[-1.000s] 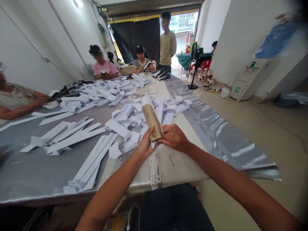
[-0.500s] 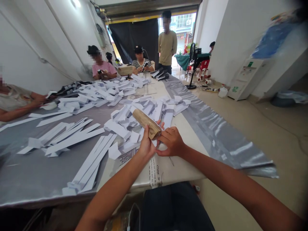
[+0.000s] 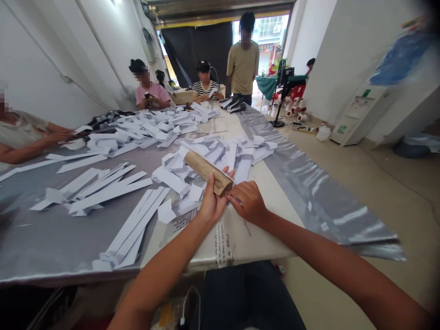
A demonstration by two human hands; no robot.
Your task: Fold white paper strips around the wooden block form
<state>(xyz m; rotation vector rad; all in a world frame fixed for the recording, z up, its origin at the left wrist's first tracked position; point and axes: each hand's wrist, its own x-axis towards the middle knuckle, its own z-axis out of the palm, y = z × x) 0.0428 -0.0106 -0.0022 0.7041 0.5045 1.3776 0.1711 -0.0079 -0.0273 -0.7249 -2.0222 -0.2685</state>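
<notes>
A golden-brown, glossy, elongated bundle (image 3: 202,168) lies in my left hand (image 3: 211,201), thumb on top and fingers underneath. Its far end points away and to the left, over loose white paper strips. I cannot make out what it is made of. My right hand (image 3: 249,201) is at the bundle's near end, fingers bent and pinched together. Something thin and dark shows at those fingertips, too small to name. Under and beyond the bundle spreads a pile of folded white paper strips (image 3: 172,181). Both hands are above the table's pale printed cover (image 3: 268,233).
More paper strips (image 3: 134,208) lie to the left on the grey cloth (image 3: 44,243). Dark bundles (image 3: 237,105) rest at the far end. Co-workers sit along the left and far sides; another person (image 3: 243,64) stands behind. A fan (image 3: 280,91) and water dispenser (image 3: 359,112) stand at right.
My right fingers have closed in nearer the bundle's near end, where they were more spread. My left hand keeps its hold. The whole view has shifted slightly.
</notes>
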